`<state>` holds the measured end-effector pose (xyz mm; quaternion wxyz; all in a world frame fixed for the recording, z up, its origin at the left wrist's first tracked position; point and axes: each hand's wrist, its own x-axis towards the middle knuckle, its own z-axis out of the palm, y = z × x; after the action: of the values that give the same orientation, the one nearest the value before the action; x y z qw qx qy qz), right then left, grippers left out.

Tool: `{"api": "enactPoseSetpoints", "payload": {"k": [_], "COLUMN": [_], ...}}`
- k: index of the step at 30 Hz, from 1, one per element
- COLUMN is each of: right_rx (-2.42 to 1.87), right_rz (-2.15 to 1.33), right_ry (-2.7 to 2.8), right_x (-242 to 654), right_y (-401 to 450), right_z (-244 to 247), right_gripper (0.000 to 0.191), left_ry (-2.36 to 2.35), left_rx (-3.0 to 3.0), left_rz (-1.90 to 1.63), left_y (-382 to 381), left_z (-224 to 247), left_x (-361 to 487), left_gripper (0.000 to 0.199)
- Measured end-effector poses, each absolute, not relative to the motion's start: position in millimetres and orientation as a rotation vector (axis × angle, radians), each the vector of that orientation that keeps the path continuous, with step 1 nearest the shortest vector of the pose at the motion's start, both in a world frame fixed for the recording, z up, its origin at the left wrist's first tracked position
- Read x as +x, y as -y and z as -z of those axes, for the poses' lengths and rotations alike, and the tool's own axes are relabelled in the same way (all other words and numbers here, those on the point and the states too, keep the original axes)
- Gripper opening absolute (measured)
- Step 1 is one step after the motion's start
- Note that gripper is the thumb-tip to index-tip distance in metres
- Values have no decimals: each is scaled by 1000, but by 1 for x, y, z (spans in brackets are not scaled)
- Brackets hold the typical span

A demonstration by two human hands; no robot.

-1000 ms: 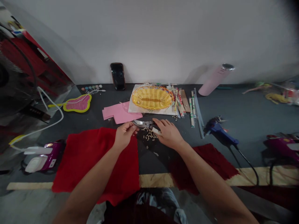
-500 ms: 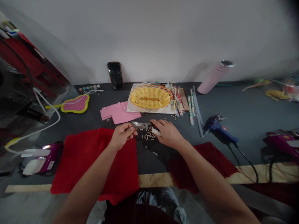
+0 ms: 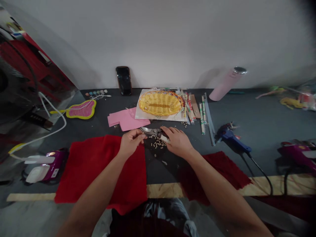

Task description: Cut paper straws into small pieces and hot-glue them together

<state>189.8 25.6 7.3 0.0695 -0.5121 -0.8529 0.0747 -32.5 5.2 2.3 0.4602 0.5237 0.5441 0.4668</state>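
Fingers of my right hand are wrapped round the white handle of the pruning shears, whose curved blade points left. My left hand is closed in a pinch just below the blade tip; what it pinches is too small to make out. Beneath the shears, many small pale cut pieces lie scattered on the dark table. Behind them a yellow wicker basket rests on a white sheet, with pink paper to its left.
A red cloth lies under my left forearm, a darker red cloth by my right. A blue glue gun, pink bottle, wrapped sticks, phone and purple power strip stand or lie around.
The view has shifted slightly. Both hands stay nearly in place, with the left pinch still by the blade tip and the shears still in my right hand.
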Motion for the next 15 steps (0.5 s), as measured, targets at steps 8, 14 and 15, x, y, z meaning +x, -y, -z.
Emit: {"api": "enactPoseSetpoints", "payload": {"k": [8,14,15], "right_rx": [-1462,-1461,-1461], "right_rz": [-253,-324,-336], "right_ry": [2606,2599,2603], "right_x": [195,193,193], "right_y": [-30,-30,-30], "right_z": [-7,-7,-8], "right_gripper": [62,57,55], "left_ry": [-1331,-1290,-1280], "left_rx": [1305,1199,1172], "left_rz": [-1078,-1106,-1107], "left_y": [-6,-6,-6], "left_z": [-2,-1,-2], "left_x": [-36,-37,-36], "left_gripper": [20,21,21]}}
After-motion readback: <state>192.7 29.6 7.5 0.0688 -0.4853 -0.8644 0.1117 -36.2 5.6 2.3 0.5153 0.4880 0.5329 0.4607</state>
